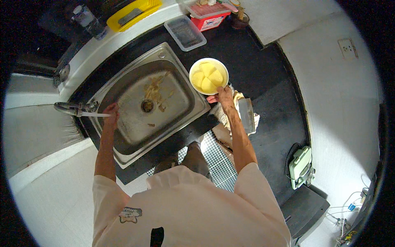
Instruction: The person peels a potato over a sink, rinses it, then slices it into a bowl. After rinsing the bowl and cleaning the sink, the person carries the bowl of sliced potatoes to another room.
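At the right of the sink, my right hand (226, 97) grips the near rim of a white bowl (193, 85). Several pale yellow pieces, probably peeled potato, lie inside the bowl (207, 77). My left hand (111, 111) is over the left side of the stainless steel sink (172, 66), in the stream of water from the faucet (69, 108). Its fingers are too blurred to read, and no object shows in it. Brown and yellowish peelings (155, 89) lie on the sink floor, around and beside the drain (147, 106).
A cloth (221, 113) and a clear plastic container (247, 114) lie by my right forearm. Behind the bowl are a clear lidded box (185, 34) and a red tub (211, 21). A yellow tray (132, 15) rests on the ledge; a light green appliance (299, 168) stands at right.
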The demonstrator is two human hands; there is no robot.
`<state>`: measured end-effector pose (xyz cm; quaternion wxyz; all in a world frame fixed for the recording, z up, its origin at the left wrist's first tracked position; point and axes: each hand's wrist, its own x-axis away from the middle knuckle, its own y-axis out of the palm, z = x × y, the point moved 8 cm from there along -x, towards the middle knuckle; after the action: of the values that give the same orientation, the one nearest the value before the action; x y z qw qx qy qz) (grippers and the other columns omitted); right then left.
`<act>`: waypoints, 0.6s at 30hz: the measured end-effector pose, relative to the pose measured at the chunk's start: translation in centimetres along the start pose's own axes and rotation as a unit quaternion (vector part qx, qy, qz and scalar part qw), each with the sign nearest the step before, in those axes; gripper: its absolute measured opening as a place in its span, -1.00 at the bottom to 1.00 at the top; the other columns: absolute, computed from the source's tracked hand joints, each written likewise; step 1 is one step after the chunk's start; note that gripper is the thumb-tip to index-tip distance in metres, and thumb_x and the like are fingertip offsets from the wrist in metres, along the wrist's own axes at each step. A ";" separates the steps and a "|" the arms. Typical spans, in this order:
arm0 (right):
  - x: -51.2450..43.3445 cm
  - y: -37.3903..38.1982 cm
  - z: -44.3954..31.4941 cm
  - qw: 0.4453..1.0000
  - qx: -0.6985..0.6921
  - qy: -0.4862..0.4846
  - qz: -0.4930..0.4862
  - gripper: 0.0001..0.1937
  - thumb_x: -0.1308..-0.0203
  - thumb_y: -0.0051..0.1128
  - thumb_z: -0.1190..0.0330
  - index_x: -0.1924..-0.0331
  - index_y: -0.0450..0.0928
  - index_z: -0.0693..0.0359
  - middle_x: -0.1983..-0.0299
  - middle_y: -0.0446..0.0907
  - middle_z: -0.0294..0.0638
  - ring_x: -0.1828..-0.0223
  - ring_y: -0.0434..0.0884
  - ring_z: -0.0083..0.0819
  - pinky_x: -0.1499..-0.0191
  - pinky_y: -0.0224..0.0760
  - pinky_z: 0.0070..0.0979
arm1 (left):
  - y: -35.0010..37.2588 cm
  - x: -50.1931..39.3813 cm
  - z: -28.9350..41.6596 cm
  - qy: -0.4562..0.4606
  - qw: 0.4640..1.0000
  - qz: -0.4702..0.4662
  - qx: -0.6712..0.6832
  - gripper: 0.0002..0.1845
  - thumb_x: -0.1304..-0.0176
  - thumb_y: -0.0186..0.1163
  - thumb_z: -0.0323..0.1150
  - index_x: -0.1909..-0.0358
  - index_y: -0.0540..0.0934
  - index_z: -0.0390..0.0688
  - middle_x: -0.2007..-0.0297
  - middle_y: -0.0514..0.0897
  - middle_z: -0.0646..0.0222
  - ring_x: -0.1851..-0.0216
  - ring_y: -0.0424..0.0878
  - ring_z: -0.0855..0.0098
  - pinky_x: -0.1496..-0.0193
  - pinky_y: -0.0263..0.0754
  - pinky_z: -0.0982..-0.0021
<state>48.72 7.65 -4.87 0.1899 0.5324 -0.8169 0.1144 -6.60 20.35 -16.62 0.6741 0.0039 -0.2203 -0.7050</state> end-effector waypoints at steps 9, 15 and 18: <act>-1.9 -2.6 3.0 0.999 -0.036 -0.001 -0.017 -0.55 -0.38 -0.20 0.28 -0.14 0.33 0.55 0.26 0.66 0.10 0.45 0.74 -0.20 0.43 0.69 -0.38 | 0.4 0.9 -0.3 -0.091 0.991 0.088 -0.033 -0.85 -0.23 0.43 -0.38 0.22 0.66 -0.10 0.44 0.64 0.49 0.60 0.47 0.68 0.66 0.26 0.67; -2.7 -3.0 4.3 0.999 -0.040 0.018 -0.016 -0.54 -0.52 -0.22 0.19 -0.30 0.18 0.37 0.16 0.64 0.12 0.50 0.74 -0.17 0.49 0.71 -0.36 | -0.8 -0.1 0.0 -0.063 0.992 0.098 -0.055 -0.82 -0.22 0.42 -0.42 0.16 0.67 -0.12 0.39 0.66 0.45 0.60 0.48 0.66 0.67 0.26 0.67; -2.5 -3.1 3.7 1.000 -0.019 0.016 -0.018 -0.49 -0.45 -0.17 0.09 -0.16 0.35 0.43 0.26 0.67 0.09 0.45 0.73 -0.23 0.40 0.70 -0.35 | -1.9 -0.7 -1.1 -0.095 0.991 0.091 -0.018 -0.82 -0.25 0.37 -0.45 0.12 0.67 -0.12 0.32 0.68 0.40 0.54 0.53 0.58 0.58 0.38 0.61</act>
<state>51.73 7.01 -9.37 0.2151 0.5418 -0.8058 0.1039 -8.04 20.68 -18.41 0.7117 -0.0952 -0.2696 -0.6416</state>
